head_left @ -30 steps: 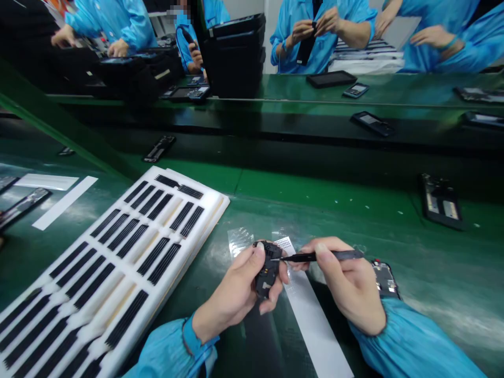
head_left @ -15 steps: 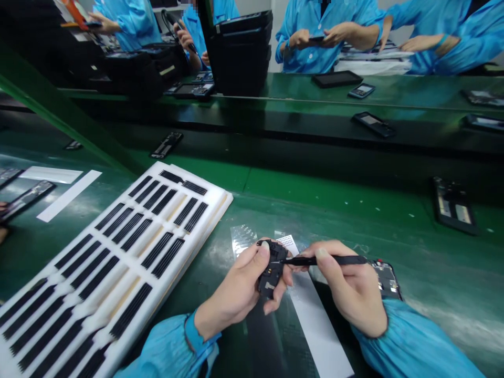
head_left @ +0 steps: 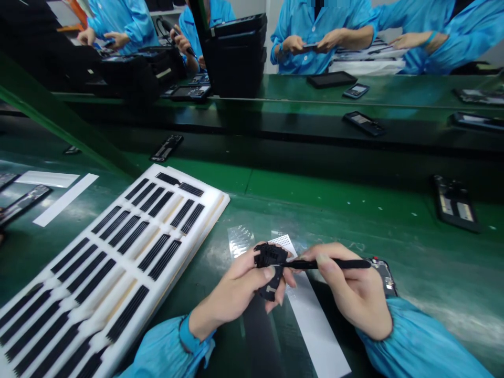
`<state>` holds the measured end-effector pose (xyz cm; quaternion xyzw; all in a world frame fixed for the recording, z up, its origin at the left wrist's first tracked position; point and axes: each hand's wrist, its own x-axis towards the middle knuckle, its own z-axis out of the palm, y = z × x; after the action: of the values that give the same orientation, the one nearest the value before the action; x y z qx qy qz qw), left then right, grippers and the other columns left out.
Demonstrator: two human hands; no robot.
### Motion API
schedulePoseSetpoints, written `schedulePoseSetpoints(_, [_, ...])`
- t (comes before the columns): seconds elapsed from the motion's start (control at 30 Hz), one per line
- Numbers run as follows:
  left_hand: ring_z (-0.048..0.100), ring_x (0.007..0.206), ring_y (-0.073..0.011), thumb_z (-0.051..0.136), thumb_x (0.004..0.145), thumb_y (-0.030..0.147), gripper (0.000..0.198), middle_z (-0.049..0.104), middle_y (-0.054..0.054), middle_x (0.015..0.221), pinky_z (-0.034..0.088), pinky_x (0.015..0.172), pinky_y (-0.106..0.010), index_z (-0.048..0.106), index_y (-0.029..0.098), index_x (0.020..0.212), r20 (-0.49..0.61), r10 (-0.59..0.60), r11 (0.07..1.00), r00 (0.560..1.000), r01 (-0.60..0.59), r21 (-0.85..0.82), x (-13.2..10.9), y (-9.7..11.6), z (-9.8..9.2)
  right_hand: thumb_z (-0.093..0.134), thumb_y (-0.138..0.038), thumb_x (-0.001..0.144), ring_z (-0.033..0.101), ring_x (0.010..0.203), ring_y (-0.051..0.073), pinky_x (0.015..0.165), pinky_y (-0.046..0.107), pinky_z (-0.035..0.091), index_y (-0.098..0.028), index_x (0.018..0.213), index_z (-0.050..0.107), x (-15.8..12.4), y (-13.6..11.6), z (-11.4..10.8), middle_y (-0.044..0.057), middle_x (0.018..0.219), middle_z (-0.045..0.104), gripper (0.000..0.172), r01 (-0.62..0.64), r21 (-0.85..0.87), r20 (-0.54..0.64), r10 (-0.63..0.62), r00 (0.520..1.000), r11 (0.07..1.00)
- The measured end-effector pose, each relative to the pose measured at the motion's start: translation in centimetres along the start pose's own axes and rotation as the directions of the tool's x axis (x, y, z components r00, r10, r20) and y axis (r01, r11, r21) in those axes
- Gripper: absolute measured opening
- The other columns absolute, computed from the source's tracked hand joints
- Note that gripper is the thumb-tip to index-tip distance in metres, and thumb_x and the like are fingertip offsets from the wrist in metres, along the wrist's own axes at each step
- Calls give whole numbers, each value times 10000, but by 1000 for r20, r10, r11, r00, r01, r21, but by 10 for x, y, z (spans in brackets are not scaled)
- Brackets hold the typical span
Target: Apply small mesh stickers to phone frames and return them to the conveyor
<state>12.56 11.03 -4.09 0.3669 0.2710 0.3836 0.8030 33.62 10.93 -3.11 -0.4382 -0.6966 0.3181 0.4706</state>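
My left hand (head_left: 240, 294) grips a black plastic phone part (head_left: 271, 268) by its edges, just above the green belt. My right hand (head_left: 350, 291) pinches slim black tweezers (head_left: 331, 264), whose tip reaches the part. A phone frame with exposed circuitry (head_left: 384, 275) lies partly hidden under my right hand. Beyond my hands lie a clear sheet of small printed pieces (head_left: 239, 241) and a white dotted sheet (head_left: 282, 242). A white paper strip (head_left: 318, 328) runs beneath my right wrist.
To my left, a white foam tray (head_left: 208, 220) holds rows of black strips. A dark phone back (head_left: 454, 203) lies on the belt at right. Across the bench, people in blue smocks handle devices beside stacked black trays (head_left: 236, 55).
My left hand has turned the black part so that its upper end tilts left. The tweezers now lie more level, and the co-workers' hands have shifted.
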Motion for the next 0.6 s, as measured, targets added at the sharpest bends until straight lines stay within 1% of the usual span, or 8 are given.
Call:
schedulePoseSetpoints(0.07, [558,622,-114,511,992,295,230,662,-86,950,454,540,-250,565,146,1158,-34,17,997,999,-14,77,-1,2,0,536,-302,1026,728,835,176,750,254,583,-249,977,711,6,5,-11,29,917,748,190,-40,9,-63,41,997,999])
schedulePoseSetpoints(0.13, [571,683,-121,477,1012,317,293,654,-81,1042,491,649,-285,497,185,1273,-146,70,936,987,-15,351,-1,6,-2,550,-363,1018,731,793,189,744,287,589,-239,935,707,16,17,-22,37,865,747,216,-122,49,-153,128,980,991])
schedulePoseSetpoints(0.17, [591,732,-138,465,1016,335,351,650,-84,1084,505,704,-303,446,199,1340,-204,114,824,972,22,566,-1,7,-3,557,-399,1011,732,751,191,714,295,594,-226,910,698,22,24,-26,43,827,747,245,-174,86,-170,186,968,981])
schedulePoseSetpoints(0.23, [632,859,-195,441,1018,334,446,646,-109,1148,525,782,-350,360,193,1433,-236,192,410,953,140,901,0,8,-8,576,-475,986,727,664,193,627,292,596,-192,878,679,30,41,-29,59,751,747,320,-273,160,-90,289,953,949])
schedulePoseSetpoints(0.27, [645,908,-227,426,1015,304,456,644,-125,1169,532,794,-378,358,178,1448,-214,194,210,957,172,962,0,8,-11,582,-509,972,723,635,193,594,286,594,-177,869,669,32,49,-27,67,722,745,359,-311,181,-18,320,947,933])
schedulePoseSetpoints(0.33, [652,990,-281,386,993,194,439,632,-145,1221,539,807,-427,425,164,1430,-141,136,-41,981,148,988,1,6,-14,574,-554,959,720,609,188,573,280,598,-157,862,657,31,62,-17,77,698,743,417,-362,196,116,345,932,911])
schedulePoseSetpoints(0.47, [585,1173,-324,367,837,-28,661,429,-120,1545,555,823,-441,442,199,1453,-40,23,-250,999,45,967,2,0,-16,556,-577,956,724,644,180,638,291,622,-156,824,656,22,72,1,80,750,741,453,-377,196,211,336,918,905])
schedulePoseSetpoints(0.6, [609,1081,-275,386,719,-67,822,275,-65,1637,594,763,-397,366,164,1508,37,-133,-545,990,-105,832,4,-3,-14,549,-574,959,714,658,174,662,296,623,-153,842,663,19,72,2,70,767,728,452,-377,195,227,332,916,906])
